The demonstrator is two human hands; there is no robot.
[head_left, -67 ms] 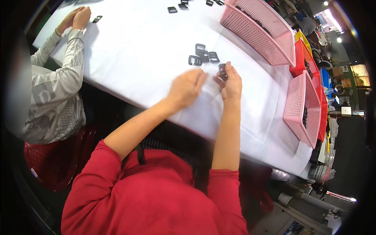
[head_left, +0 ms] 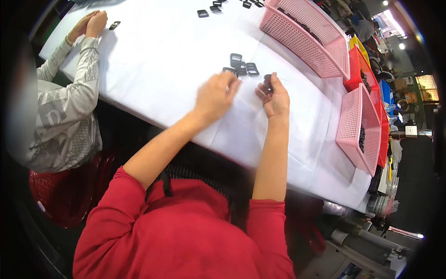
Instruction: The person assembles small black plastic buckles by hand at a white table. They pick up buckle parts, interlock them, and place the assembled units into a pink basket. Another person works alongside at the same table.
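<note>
Right hand: the right hand (head_left: pixel 275 96), at centre frame, has its fingers (head_left: pixel 268 89) pinched on a small black buckle piece (head_left: pixel 267 82), lifted just off the counter (head_left: pixel 162 60).
Left hand: the left hand (head_left: pixel 214 95) lies just left of it, motion-blurred, fingers loosely curled and spread toward the cluster, tips touching or nearly touching the nearest piece; it grips nothing that I can make out.
Loose pieces: a small cluster of black buckles (head_left: pixel 241 67) lies flat on the white cover just above both hands.
Held piece, direction: mostly hidden by the fingers; it seems to stand on edge, long axis running up-frame toward the cluster, but I cannot tell for sure.
Progress: judging by the layout, only a handful of pieces are left by the hands, while dark parts already lie in the pink basket (head_left: pixel 357 128) at right; more loose pieces (head_left: pixel 203 13) sit at the top of frame.
Other baskets: a long pink basket (head_left: pixel 309 42) at upper right, with red and yellow bins beyond.
Other person: a co-worker's hands (head_left: pixel 90 23) rest at the upper left beside a single black piece (head_left: pixel 114 25).
</note>
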